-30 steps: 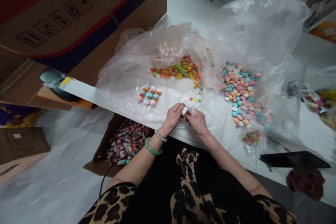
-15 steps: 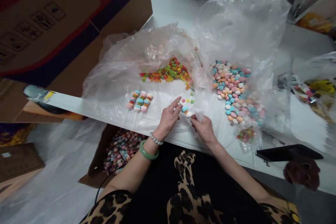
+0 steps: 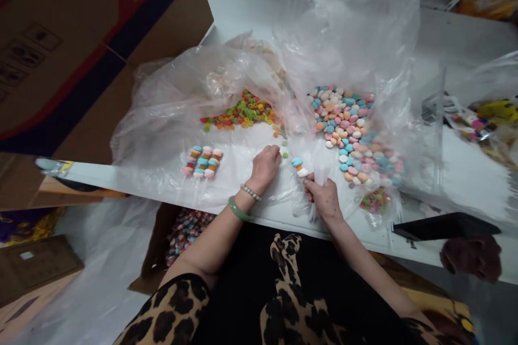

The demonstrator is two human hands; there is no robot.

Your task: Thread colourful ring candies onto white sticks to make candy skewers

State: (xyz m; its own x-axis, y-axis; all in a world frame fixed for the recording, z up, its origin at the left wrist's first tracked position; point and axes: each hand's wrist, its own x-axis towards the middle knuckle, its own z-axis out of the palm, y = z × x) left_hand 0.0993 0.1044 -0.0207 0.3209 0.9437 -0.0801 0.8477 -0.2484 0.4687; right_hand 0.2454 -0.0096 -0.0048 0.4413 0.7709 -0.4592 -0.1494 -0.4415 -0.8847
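My right hand (image 3: 325,197) is closed around the lower end of a candy skewer (image 3: 299,167). Blue, orange and white candies are threaded on it, its tip pointing up and away. My left hand (image 3: 265,167) rests on the plastic sheet (image 3: 246,145) with fingers curled together; a speck of red shows at the fingertips, too small to name. Beside those fingertips lie two green ring candies (image 3: 285,154). Three filled candy skewers (image 3: 202,161) lie side by side at the left. Beyond my left hand is a heap of small ring candies (image 3: 246,110).
Pastel button-shaped candies (image 3: 346,124) spread at the right inside a clear bag (image 3: 343,21). A small bag of ring candies (image 3: 375,200) and a dark phone-like slab (image 3: 445,226) lie near the front edge. A large carton (image 3: 162,27) stands at left; an open box of wrapped sweets (image 3: 186,232) sits below.
My left hand has drawn its fingers together beside the loose rings; the pink and yellow ones no longer show. My right hand has moved the skewer slightly away from the left hand. The view has shifted.
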